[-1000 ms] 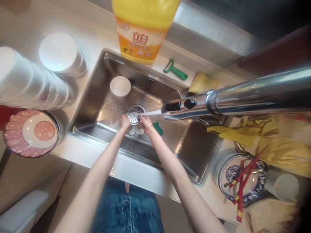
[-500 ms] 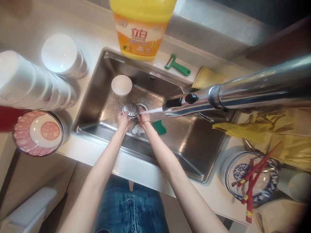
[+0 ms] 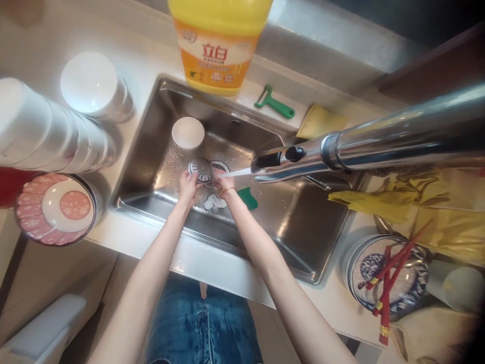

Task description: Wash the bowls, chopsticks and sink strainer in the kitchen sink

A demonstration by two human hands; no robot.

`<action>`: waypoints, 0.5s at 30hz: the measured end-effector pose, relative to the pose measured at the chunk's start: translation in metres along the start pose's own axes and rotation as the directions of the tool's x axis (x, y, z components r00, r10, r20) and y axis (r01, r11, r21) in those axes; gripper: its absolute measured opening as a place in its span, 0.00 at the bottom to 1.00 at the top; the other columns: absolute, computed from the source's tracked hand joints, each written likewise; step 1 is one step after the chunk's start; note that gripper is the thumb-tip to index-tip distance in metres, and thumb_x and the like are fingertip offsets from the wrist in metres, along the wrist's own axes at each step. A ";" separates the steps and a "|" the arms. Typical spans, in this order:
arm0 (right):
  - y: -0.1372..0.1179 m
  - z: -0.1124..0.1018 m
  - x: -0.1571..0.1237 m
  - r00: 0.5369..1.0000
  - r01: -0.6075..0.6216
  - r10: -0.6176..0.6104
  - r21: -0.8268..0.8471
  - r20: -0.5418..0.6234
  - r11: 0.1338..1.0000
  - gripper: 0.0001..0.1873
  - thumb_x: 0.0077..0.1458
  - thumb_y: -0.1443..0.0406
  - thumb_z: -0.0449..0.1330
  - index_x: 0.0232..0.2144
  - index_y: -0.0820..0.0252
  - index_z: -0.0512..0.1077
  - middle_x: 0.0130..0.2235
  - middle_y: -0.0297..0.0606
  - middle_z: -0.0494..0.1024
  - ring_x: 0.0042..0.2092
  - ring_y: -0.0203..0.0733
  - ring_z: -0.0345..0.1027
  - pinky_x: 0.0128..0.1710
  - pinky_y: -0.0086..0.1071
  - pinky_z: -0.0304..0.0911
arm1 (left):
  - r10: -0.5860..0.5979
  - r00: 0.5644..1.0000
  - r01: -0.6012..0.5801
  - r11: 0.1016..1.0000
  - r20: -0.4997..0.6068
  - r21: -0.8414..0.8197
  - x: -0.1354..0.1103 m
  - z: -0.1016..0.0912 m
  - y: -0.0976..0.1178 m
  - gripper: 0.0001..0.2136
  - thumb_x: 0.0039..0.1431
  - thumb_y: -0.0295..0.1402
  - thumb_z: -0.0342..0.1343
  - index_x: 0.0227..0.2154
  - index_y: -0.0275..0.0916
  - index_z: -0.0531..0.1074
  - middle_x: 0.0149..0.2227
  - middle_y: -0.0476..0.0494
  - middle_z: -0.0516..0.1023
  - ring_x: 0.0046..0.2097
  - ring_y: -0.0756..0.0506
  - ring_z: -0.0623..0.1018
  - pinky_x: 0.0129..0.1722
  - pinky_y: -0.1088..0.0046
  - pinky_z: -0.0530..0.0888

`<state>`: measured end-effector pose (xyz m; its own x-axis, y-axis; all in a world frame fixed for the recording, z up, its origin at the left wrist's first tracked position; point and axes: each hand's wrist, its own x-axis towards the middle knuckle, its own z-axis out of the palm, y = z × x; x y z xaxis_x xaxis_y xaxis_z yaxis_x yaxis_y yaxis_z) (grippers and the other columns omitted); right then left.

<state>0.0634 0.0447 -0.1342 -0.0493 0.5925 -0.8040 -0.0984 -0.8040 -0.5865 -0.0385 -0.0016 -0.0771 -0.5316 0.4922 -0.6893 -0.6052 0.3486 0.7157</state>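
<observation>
Over the sink's bottom, my left hand (image 3: 187,187) grips the left side of a small bowl (image 3: 200,170) with dark stripes on white. My right hand (image 3: 223,183), with a bracelet at the wrist, is closed at the bowl's right side; its fingertips are partly hidden. Water streams from the faucet (image 3: 288,161) onto the right hand and bowl. Just behind the hands lies a round rim (image 3: 224,166), partly covered. Nearer me are a crumpled white cloth (image 3: 214,202) and a green scouring pad (image 3: 247,198). A white bowl (image 3: 188,133) rests farther back in the sink.
Left of the steel sink (image 3: 151,205) stand stacked white bowls (image 3: 56,131) and a pink-patterned bowl (image 3: 56,210). A yellow detergent jug (image 3: 217,50) and green peeler (image 3: 275,103) are behind it. Red chopsticks (image 3: 385,298) lie on blue-patterned bowls (image 3: 354,275) at right.
The striped bowl is tilted slightly differently in my hands, its inside turned a bit more toward the camera. The whole view has shifted slightly; both hands keep their places on the bowl.
</observation>
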 end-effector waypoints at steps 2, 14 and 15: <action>0.001 0.005 -0.001 0.997 -0.046 0.050 0.073 -0.051 0.996 0.19 0.55 0.64 0.62 0.49 0.64 0.73 0.50 0.45 0.78 0.43 0.38 0.74 0.39 0.29 0.72 | 0.021 1.000 -0.021 0.999 0.013 0.040 -0.005 0.001 -0.004 0.10 0.56 0.24 0.61 0.37 0.40 0.66 0.31 0.52 0.77 0.32 0.52 0.77 0.33 0.80 0.74; 0.021 0.011 0.021 0.989 -0.038 0.032 -0.042 -0.148 0.998 0.10 0.60 0.65 0.53 0.43 0.59 0.69 0.41 0.43 0.80 0.40 0.38 0.75 0.35 0.29 0.72 | 0.086 0.996 -0.085 0.993 -0.006 0.079 -0.020 -0.004 -0.008 0.10 0.54 0.22 0.62 0.35 0.39 0.68 0.30 0.52 0.76 0.32 0.52 0.76 0.33 0.82 0.71; 0.022 0.008 0.025 0.989 0.000 -0.015 -0.102 -0.144 0.995 0.09 0.60 0.65 0.53 0.42 0.59 0.70 0.39 0.42 0.80 0.39 0.39 0.75 0.36 0.29 0.72 | 0.085 0.996 -0.084 0.994 -0.008 0.069 -0.021 -0.007 -0.004 0.10 0.54 0.23 0.62 0.35 0.40 0.68 0.31 0.52 0.76 0.33 0.52 0.77 0.34 0.81 0.72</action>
<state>0.0519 0.0421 -0.1667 0.0958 0.5910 -0.8010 0.0033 -0.8048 -0.5935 -0.0290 -0.0190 -0.0663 -0.5859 0.5132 -0.6272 -0.5161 0.3604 0.7770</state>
